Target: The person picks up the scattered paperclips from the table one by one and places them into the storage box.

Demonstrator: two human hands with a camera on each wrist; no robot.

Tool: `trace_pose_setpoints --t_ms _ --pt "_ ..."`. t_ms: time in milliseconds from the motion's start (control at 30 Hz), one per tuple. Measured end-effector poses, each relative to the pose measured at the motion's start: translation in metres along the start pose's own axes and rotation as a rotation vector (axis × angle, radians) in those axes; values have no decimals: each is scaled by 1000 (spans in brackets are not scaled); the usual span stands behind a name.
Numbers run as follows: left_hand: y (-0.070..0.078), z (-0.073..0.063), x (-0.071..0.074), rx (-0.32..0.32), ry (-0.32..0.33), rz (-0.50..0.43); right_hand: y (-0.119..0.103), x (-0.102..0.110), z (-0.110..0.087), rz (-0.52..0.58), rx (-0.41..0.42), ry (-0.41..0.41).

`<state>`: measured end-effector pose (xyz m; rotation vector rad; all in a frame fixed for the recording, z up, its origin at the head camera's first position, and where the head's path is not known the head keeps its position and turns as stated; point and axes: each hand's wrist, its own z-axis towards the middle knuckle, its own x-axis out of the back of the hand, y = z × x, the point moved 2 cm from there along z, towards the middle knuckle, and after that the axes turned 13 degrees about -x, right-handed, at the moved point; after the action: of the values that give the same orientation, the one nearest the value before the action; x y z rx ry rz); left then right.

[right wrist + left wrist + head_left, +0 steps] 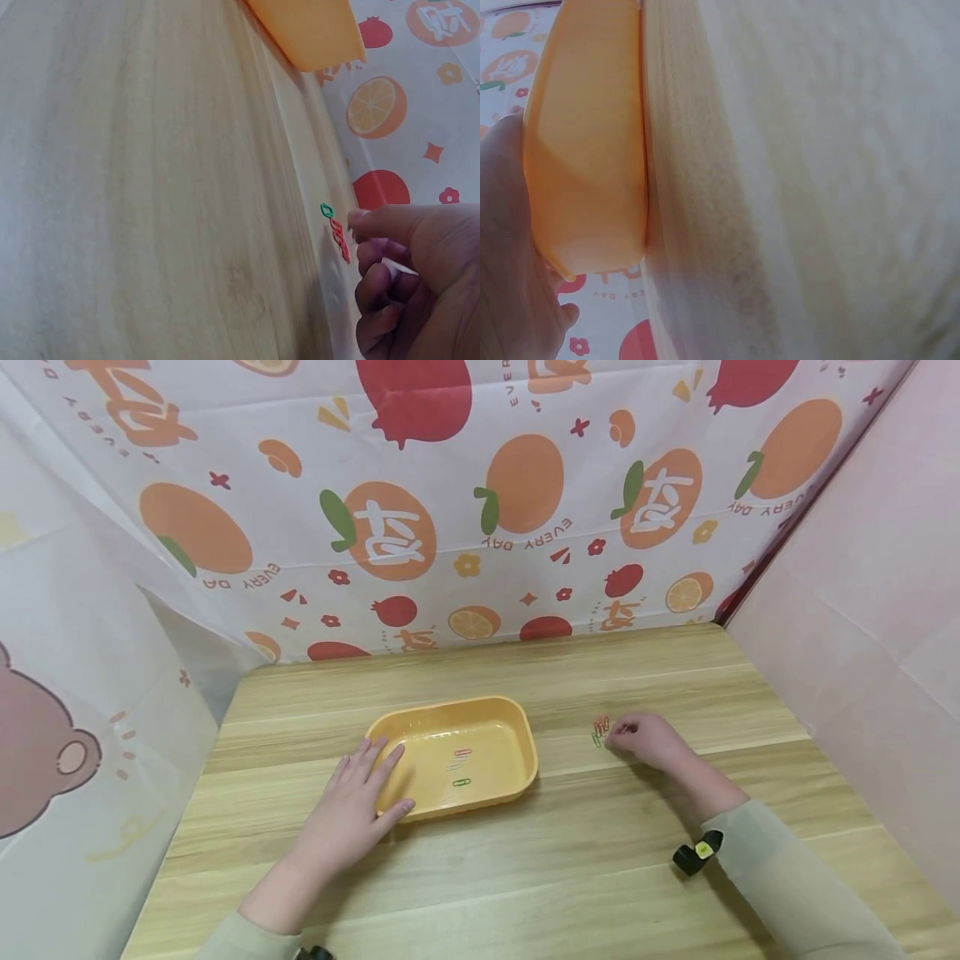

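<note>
A yellow plastic basin (528,768) stands on the table with several paper clips inside, among them a green paper clip (461,782) and a red paper clip (463,752). My left hand (352,806) rests on its left rim, fingers spread over the edge and thumb along the near side. Right of the basin lies a small group of red paper clips (601,727) with a green paper clip (596,739) beside them. Close against this group is my right hand (648,742), fingers curled and thumb near the index fingertip. Whether a clip sits between those fingertips is too small to tell.
The wooden table (540,877) ends at the back against a fruit-printed cloth (450,602). Pale cloth walls (862,585) close off both sides. A black wrist camera (693,853) sits at the right sleeve.
</note>
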<state>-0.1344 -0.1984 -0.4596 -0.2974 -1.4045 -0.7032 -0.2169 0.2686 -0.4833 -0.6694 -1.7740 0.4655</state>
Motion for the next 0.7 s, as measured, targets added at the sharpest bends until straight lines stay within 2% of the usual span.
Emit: trace_pose_setpoints --t_ms 200,400,700 --pt "0 -1 0 -5 5 -3 1 3 2 52 25 42" --pt "-1 -1 -1 -5 3 -3 -3 6 1 148 22 50" --pt "0 -1 0 -3 1 6 -10 7 0 194 5 48"
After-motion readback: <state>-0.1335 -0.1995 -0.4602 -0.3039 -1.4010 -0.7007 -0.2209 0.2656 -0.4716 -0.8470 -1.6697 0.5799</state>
